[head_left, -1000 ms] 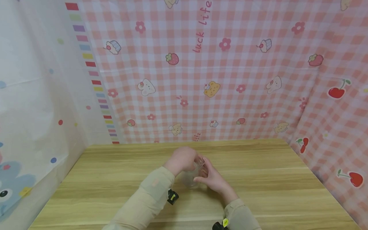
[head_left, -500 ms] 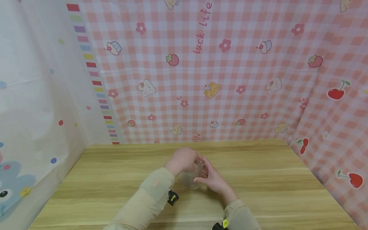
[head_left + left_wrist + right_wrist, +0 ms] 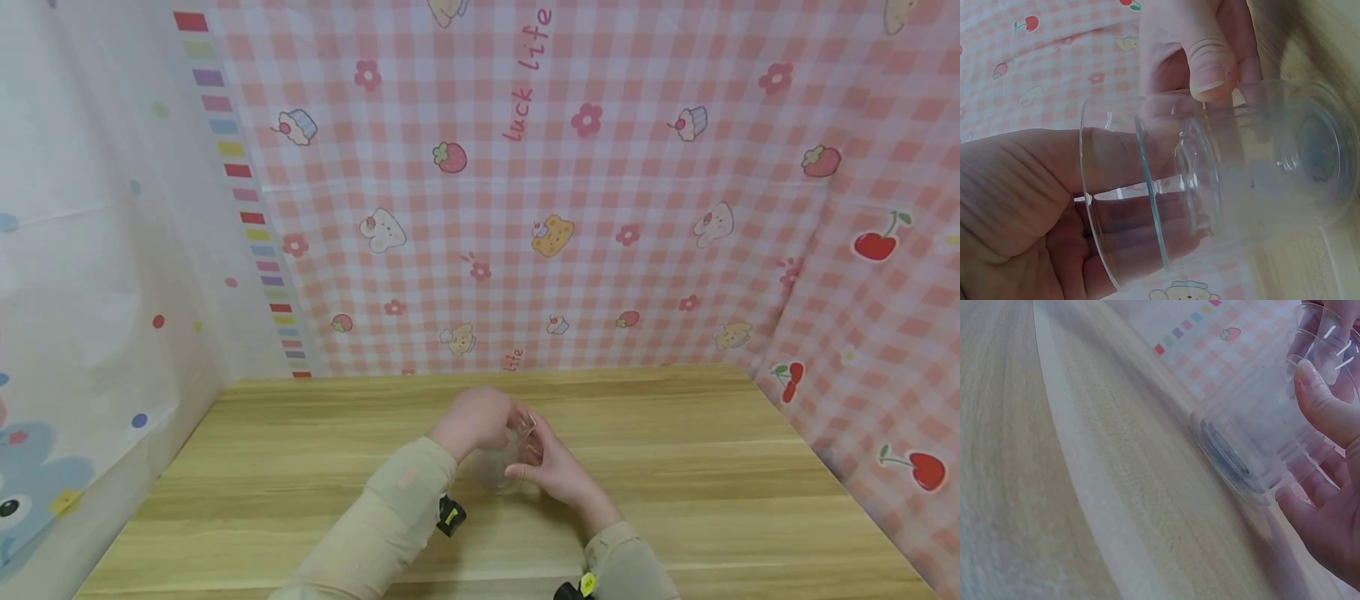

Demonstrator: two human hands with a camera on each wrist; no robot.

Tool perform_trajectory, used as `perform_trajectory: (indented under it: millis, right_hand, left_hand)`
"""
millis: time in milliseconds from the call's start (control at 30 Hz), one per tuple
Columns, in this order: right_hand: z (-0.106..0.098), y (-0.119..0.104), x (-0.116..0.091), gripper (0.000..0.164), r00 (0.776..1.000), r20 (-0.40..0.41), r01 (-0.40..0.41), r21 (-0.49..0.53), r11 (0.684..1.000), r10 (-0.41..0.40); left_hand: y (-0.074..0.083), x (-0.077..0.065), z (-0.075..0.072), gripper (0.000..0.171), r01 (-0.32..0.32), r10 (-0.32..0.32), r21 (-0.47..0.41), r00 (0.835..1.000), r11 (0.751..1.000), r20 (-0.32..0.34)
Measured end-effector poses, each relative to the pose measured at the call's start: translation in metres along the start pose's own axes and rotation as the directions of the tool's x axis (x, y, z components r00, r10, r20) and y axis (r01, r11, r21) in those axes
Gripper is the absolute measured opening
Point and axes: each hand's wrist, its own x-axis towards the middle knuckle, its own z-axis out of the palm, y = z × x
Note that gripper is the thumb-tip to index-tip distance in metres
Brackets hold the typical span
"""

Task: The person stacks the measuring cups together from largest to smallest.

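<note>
A clear cup-like container [image 3: 492,468] stands on the wooden table between the two hands. Its wide body and round base [image 3: 1229,456] show in the right wrist view, with several clear rims near its mouth. My left hand [image 3: 476,417] reaches over from the left and grips the mouth end; its thumb and fingers [image 3: 1122,153] show through the clear wall. My right hand [image 3: 553,467] holds the body from the right, its thumb [image 3: 1210,75] on the near side and its fingers round the far side. Whether the mouth end is a separate nested piece, I cannot tell.
The wooden tabletop [image 3: 712,500] spreads around the hands. A pink checked cloth [image 3: 487,192] hangs behind it, and a white printed cloth [image 3: 97,250] on the left. Black wrist cameras [image 3: 451,515] sit at both sleeves.
</note>
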Motion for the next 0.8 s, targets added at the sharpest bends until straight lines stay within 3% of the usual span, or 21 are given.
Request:
perform_trajectory:
  millis: [200,500,800]
  right_hand:
    - [0.0002,0.0014,0.0004,0.091,1.000,-0.010,-0.021,-0.020,1.000,0.021]
    - [-0.0001,0.0024,0.0011,0.092,1.000,-0.007,-0.020,-0.015,1.000,0.020]
    - [-0.0014,0.0022,0.0005,0.094,1.000,-0.003,-0.017,-0.005,1.000,0.017]
  left_hand:
    - [-0.0004,0.0008,-0.0004,0.014,0.004,-0.004,-0.021,1.000,1.000,0.008]
    - [-0.0031,0.0012,0.0009,0.032,0.009,-0.007,-0.100,1.000,0.995,0.019]
    - [-0.0052,-0.0006,0.0005,0.028,-0.050,0.050,-0.127,0.999,0.991,-0.007]
